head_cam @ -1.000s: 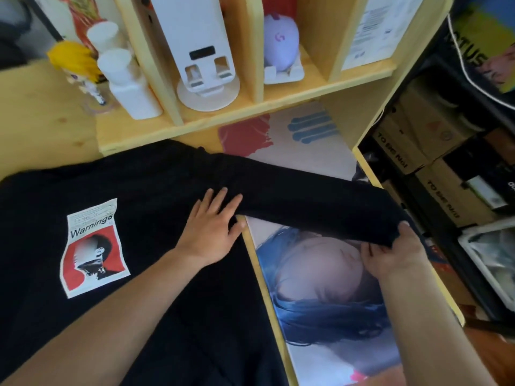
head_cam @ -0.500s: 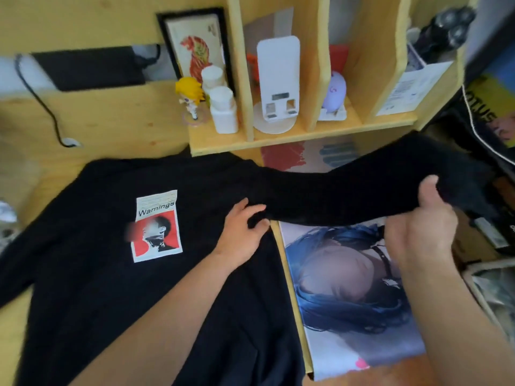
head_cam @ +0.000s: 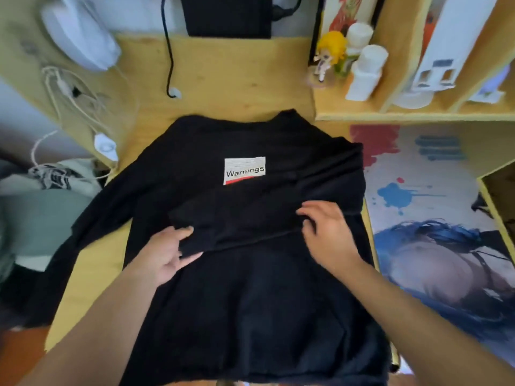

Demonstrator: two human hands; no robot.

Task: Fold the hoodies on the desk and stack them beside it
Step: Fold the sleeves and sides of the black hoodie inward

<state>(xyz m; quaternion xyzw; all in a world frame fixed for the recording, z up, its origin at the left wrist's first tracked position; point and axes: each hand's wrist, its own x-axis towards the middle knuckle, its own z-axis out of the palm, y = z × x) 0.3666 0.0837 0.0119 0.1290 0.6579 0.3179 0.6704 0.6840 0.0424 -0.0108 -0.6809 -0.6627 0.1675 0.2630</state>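
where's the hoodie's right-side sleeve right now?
Head view, centre: the sleeve lies folded across the hoodie chest, just below the Warnings patch, its cuff held by the left hand.

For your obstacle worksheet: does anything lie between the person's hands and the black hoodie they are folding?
Nothing visible does. The left hand holds the cuff end of the sleeve folded across the hoodie, and the right hand rests straight on that sleeve. Both hands touch the cloth directly.

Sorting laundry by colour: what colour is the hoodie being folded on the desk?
Black, with a white "Warnings" patch; the hoodie shows best in the head view.
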